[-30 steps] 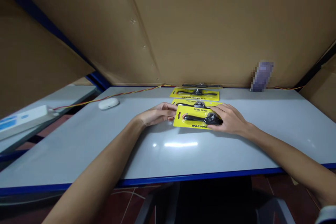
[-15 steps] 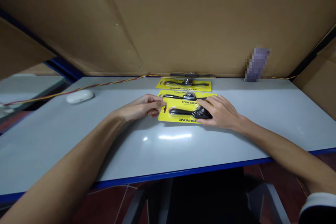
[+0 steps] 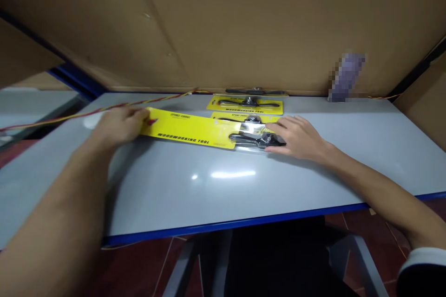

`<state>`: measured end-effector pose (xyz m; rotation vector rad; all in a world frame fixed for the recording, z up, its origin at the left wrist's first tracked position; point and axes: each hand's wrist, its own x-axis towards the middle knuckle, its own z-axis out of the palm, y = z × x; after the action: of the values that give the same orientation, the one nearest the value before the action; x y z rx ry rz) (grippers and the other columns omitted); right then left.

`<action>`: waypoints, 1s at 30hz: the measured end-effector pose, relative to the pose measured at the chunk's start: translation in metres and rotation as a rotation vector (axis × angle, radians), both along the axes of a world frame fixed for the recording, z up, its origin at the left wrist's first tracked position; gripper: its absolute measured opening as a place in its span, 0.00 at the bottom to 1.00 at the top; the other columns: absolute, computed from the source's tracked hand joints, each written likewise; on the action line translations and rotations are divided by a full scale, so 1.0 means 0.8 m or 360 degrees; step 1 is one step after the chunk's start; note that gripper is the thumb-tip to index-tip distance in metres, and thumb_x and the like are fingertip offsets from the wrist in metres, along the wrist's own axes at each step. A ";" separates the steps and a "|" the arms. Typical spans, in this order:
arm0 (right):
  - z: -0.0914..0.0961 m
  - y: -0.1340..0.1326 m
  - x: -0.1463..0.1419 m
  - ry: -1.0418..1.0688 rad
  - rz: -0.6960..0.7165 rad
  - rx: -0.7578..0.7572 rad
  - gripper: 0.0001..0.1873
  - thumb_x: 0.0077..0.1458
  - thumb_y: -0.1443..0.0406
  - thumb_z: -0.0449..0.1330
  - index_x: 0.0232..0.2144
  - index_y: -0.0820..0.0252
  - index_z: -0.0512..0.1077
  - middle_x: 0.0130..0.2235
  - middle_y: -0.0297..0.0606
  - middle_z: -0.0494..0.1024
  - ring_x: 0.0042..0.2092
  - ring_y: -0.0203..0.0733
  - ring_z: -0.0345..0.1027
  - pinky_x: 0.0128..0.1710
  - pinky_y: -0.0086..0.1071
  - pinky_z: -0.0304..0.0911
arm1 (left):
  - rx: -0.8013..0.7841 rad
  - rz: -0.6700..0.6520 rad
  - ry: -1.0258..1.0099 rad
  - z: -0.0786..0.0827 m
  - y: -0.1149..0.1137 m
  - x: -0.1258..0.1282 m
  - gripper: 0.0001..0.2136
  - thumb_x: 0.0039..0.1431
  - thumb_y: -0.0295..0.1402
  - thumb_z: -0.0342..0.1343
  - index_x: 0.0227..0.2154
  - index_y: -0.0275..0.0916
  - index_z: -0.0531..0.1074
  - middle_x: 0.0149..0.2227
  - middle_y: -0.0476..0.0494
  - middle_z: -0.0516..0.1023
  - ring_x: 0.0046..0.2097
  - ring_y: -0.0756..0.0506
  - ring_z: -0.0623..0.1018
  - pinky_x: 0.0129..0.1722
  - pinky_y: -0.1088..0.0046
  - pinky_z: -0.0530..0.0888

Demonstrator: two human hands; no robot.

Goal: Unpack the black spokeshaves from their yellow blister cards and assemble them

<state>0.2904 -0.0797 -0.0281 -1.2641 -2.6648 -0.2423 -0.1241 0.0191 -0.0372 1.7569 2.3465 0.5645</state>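
A yellow backing card [image 3: 188, 129] printed "WOODWORKING TOOL" sticks out to the left from its clear plastic blister. My left hand [image 3: 121, 125] pinches the card's left end. My right hand [image 3: 298, 138] grips the right part of the blister with the black spokeshave [image 3: 266, 139] inside it. The spokeshave's right handle is hidden under my right fingers. Just behind lies another packaged spokeshave [image 3: 253, 119], partly covered by the card and my right hand. Farther back sits a third spokeshave package [image 3: 249, 101] on its yellow card.
One more spokeshave [image 3: 255, 91] lies against the cardboard wall [image 3: 261, 28]. A red and yellow cable [image 3: 153, 101] runs along the table's back left. Behind my left hand is a white rounded object [image 3: 92, 120]. A pixelated purple object [image 3: 347, 76] leans at the back right.
My left hand has moved left, drawing the yellow card much of the way out of the blister. My right hand has stayed on the package with the spokeshave.
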 end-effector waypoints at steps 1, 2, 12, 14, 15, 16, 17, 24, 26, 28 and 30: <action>0.003 0.003 0.005 -0.0022 0.0015 0.0018 0.30 0.65 0.44 0.57 0.56 0.60 0.73 0.47 0.48 0.81 0.48 0.54 0.72 0.49 0.43 0.62 | -0.0030 0.0036 0.0079 -0.001 -0.002 0.004 0.14 0.61 0.35 0.47 0.38 0.31 0.76 0.42 0.35 0.82 0.47 0.36 0.77 0.52 0.56 0.75; 0.007 0.006 0.011 -0.0036 0.0024 0.0031 0.30 0.65 0.45 0.57 0.56 0.61 0.74 0.46 0.48 0.81 0.48 0.54 0.73 0.48 0.43 0.62 | -0.0049 0.0065 0.0145 -0.002 -0.004 0.008 0.16 0.63 0.35 0.46 0.41 0.31 0.76 0.46 0.33 0.81 0.50 0.35 0.76 0.55 0.54 0.73; 0.044 0.036 0.118 0.0390 -0.0478 0.0154 0.28 0.63 0.47 0.55 0.58 0.55 0.73 0.52 0.46 0.81 0.49 0.55 0.76 0.48 0.46 0.67 | 0.0180 0.0329 0.0357 -0.001 -0.019 0.003 0.22 0.65 0.39 0.47 0.55 0.31 0.73 0.57 0.29 0.75 0.57 0.34 0.73 0.58 0.56 0.70; 0.045 0.044 0.146 0.0331 -0.0717 0.0109 0.28 0.63 0.47 0.55 0.59 0.54 0.71 0.53 0.48 0.81 0.50 0.59 0.75 0.48 0.49 0.67 | 0.0415 0.0255 0.0309 0.001 -0.019 0.012 0.20 0.65 0.37 0.46 0.52 0.31 0.74 0.52 0.32 0.79 0.54 0.38 0.74 0.57 0.61 0.69; 0.043 0.048 0.161 0.0252 -0.0830 0.0024 0.30 0.63 0.48 0.55 0.60 0.55 0.70 0.54 0.51 0.80 0.51 0.61 0.75 0.48 0.51 0.67 | 0.0471 0.0183 0.0257 0.002 -0.019 0.021 0.20 0.65 0.37 0.46 0.50 0.30 0.75 0.48 0.34 0.80 0.50 0.40 0.75 0.56 0.63 0.69; 0.040 0.052 0.175 0.0144 -0.0964 -0.0091 0.31 0.62 0.49 0.56 0.62 0.56 0.69 0.56 0.52 0.79 0.52 0.63 0.74 0.47 0.52 0.67 | 0.0488 0.0105 0.0198 0.002 -0.019 0.030 0.20 0.65 0.37 0.45 0.49 0.29 0.75 0.44 0.36 0.81 0.45 0.42 0.76 0.53 0.65 0.69; 0.037 0.055 0.187 0.0010 -0.1103 -0.0238 0.32 0.61 0.50 0.56 0.63 0.58 0.68 0.57 0.55 0.78 0.53 0.64 0.74 0.47 0.52 0.67 | 0.0485 0.0052 0.0175 0.002 -0.019 0.041 0.20 0.65 0.37 0.45 0.46 0.29 0.77 0.40 0.37 0.81 0.42 0.43 0.76 0.51 0.66 0.69; 0.029 0.057 0.177 -0.0061 -0.1161 -0.0082 0.27 0.62 0.63 0.51 0.61 0.61 0.69 0.60 0.56 0.75 0.60 0.63 0.67 0.56 0.56 0.58 | 0.0435 -0.0472 0.0201 -0.017 -0.022 0.108 0.18 0.63 0.42 0.46 0.37 0.36 0.79 0.28 0.41 0.78 0.32 0.41 0.76 0.39 0.66 0.68; 0.028 0.053 0.143 0.0187 -0.1040 0.0226 0.20 0.62 0.62 0.51 0.50 0.58 0.76 0.46 0.49 0.82 0.50 0.59 0.73 0.56 0.57 0.56 | 0.0426 -0.0677 0.0264 -0.023 -0.024 0.118 0.20 0.63 0.43 0.45 0.39 0.37 0.79 0.29 0.40 0.77 0.34 0.39 0.77 0.38 0.64 0.69; 0.024 0.047 0.107 0.0394 -0.0919 0.0281 0.15 0.61 0.59 0.53 0.39 0.58 0.78 0.28 0.40 0.79 0.35 0.50 0.72 0.53 0.52 0.58 | 0.0467 -0.0877 0.0303 -0.029 -0.025 0.123 0.21 0.64 0.44 0.44 0.43 0.36 0.78 0.35 0.36 0.78 0.40 0.36 0.77 0.42 0.61 0.71; 0.019 0.038 0.077 0.0506 -0.0691 0.0226 0.15 0.60 0.58 0.55 0.35 0.58 0.78 0.21 0.35 0.72 0.28 0.44 0.66 0.46 0.46 0.61 | 0.0530 -0.1050 0.0302 -0.032 -0.024 0.124 0.24 0.65 0.44 0.43 0.50 0.34 0.77 0.45 0.31 0.76 0.48 0.34 0.75 0.50 0.56 0.71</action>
<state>0.3519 -0.0493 -0.0131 -1.6626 -2.0551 -0.2574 -0.0250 -0.0002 -0.0632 2.6569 1.6545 0.7160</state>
